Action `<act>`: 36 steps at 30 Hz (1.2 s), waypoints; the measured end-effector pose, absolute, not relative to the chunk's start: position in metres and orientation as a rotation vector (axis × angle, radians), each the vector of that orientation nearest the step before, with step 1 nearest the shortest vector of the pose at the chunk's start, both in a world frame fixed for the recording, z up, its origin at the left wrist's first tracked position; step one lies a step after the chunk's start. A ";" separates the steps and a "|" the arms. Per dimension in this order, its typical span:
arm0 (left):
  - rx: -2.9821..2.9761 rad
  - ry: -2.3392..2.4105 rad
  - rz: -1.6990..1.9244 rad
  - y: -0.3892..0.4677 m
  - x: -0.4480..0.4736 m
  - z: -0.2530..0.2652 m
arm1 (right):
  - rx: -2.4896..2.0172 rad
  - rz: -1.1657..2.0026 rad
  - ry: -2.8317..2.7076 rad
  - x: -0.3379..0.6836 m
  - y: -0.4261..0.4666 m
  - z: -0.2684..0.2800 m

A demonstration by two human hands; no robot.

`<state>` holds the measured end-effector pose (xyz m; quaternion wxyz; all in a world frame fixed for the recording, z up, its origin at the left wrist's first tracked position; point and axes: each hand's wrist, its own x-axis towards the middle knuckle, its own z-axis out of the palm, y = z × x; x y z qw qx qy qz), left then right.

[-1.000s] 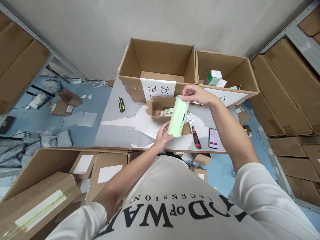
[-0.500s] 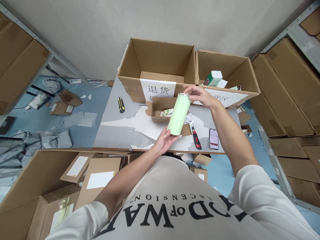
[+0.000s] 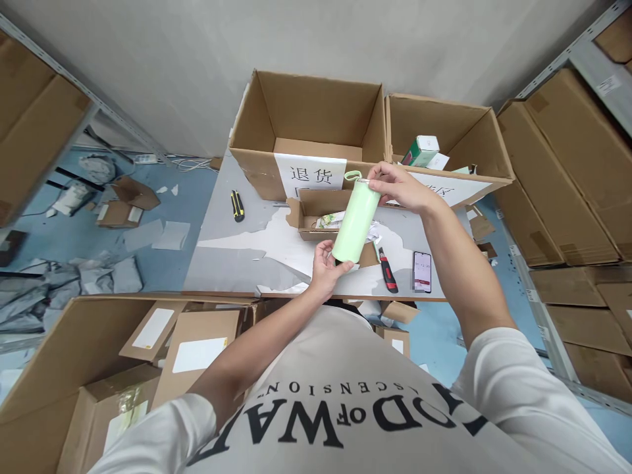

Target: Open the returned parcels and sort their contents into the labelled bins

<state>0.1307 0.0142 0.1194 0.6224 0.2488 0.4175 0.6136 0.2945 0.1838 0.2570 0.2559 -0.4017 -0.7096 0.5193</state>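
A pale green bottle [image 3: 356,222] with a loop at its lid is held tilted above the table, its top leaning away to the right. My left hand [image 3: 327,268] grips it at the bottom end, thumb and fingers on either side. Up at the lid end, my right hand [image 3: 397,187] has its fingers closed on the rim. Behind the bottle, on the table, lies a small open carton [image 3: 316,234] with a printed packet [image 3: 330,220] inside. Crumpled white wrapping partly shows beside the bottle.
Two large cartons, one left [image 3: 251,155] and one right [image 3: 498,148] holding a green-white box [image 3: 421,151], stand at the back. On the table [image 3: 217,227] lie a yellow-black cutter [image 3: 237,206], a red-black cutter [image 3: 388,271] and a phone [image 3: 422,271]. A big carton [image 3: 44,355] of parcels stands front left.
The bottle has turned slightly, and its lid loop has come into view. My left hand's fingers have shifted up around the base; my right hand has stayed at the lid end.
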 end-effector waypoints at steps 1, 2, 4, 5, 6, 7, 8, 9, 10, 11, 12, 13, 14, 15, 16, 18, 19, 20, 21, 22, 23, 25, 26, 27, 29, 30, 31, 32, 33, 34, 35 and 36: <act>0.506 0.892 1.351 0.013 0.128 0.122 | -1.064 1.425 -1.910 0.296 0.184 0.256; 0.435 0.816 1.268 0.011 0.126 0.125 | -1.037 1.440 -1.895 0.298 0.184 0.254; 0.312 0.681 1.079 0.009 0.120 0.129 | -0.992 1.460 -1.866 0.302 0.185 0.250; 0.269 0.640 1.004 0.008 0.118 0.130 | -0.974 1.467 -1.852 0.304 0.185 0.248; 0.240 0.618 0.954 0.007 0.116 0.130 | -0.958 1.474 -1.840 0.305 0.186 0.246; 0.219 0.610 0.926 0.006 0.114 0.129 | -0.945 1.479 -1.829 0.307 0.187 0.243; 0.203 0.608 0.916 0.006 0.113 0.128 | -0.937 1.482 -1.819 0.308 0.187 0.241; 0.190 0.608 0.915 0.005 0.112 0.127 | -0.935 1.486 -1.810 0.308 0.188 0.239; 0.183 0.609 0.917 0.005 0.112 0.127 | -0.937 1.490 -1.803 0.309 0.188 0.237; 0.183 0.611 0.925 0.005 0.112 0.126 | -0.938 1.497 -1.798 0.310 0.187 0.236; 0.190 0.615 0.940 0.005 0.113 0.126 | -0.936 1.509 -1.794 0.310 0.187 0.236; 0.204 0.622 0.962 0.005 0.114 0.126 | -0.930 1.525 -1.792 0.310 0.186 0.236; 0.223 0.631 0.989 0.005 0.115 0.127 | -0.920 1.546 -1.791 0.310 0.185 0.236; 0.246 0.642 1.019 0.004 0.116 0.127 | -0.909 1.566 -1.791 0.310 0.184 0.237; 0.274 0.658 1.052 0.004 0.118 0.127 | -0.901 1.586 -1.796 0.310 0.183 0.239; 0.333 0.708 1.125 0.004 0.120 0.127 | -0.903 1.614 -1.819 0.311 0.180 0.244; 0.366 0.741 1.161 0.004 0.121 0.125 | -0.915 1.619 -1.834 0.311 0.179 0.248; 0.401 0.779 1.193 0.004 0.122 0.124 | -0.935 1.619 -1.851 0.312 0.178 0.252; 0.437 0.818 1.223 0.005 0.123 0.122 | -0.961 1.616 -1.869 0.312 0.177 0.257; 0.472 0.858 1.253 0.005 0.124 0.119 | -0.994 1.612 -1.889 0.313 0.176 0.262; 0.508 0.895 1.284 0.006 0.124 0.117 | -1.028 1.610 -1.911 0.313 0.176 0.266; 0.580 0.956 1.351 0.006 0.126 0.113 | -1.084 1.622 -1.969 0.313 0.176 0.273; 0.612 0.979 1.382 0.006 0.127 0.112 | -1.102 1.630 -1.998 0.313 0.176 0.276; 0.640 0.996 1.402 0.006 0.128 0.112 | -1.113 1.631 -2.021 0.311 0.176 0.277; 0.671 1.020 1.417 0.006 0.131 0.112 | -1.132 1.597 -2.033 0.308 0.176 0.277; 0.672 1.030 1.419 0.006 0.132 0.112 | -1.147 1.561 -2.021 0.306 0.175 0.276; 0.666 1.034 1.420 0.007 0.133 0.113 | -1.166 1.521 -2.001 0.304 0.175 0.275; 0.657 1.030 1.418 0.007 0.133 0.114 | -1.183 1.487 -1.979 0.303 0.174 0.274; 0.648 1.017 1.417 0.007 0.134 0.114 | -1.195 1.462 -1.959 0.302 0.174 0.274; 0.637 0.992 1.411 0.006 0.133 0.115 | -1.198 1.449 -1.945 0.302 0.173 0.273; 0.622 0.951 1.394 0.006 0.132 0.116 | -1.194 1.446 -1.936 0.302 0.172 0.274; 0.595 0.897 1.363 0.004 0.131 0.118 | -1.186 1.449 -1.931 0.302 0.172 0.274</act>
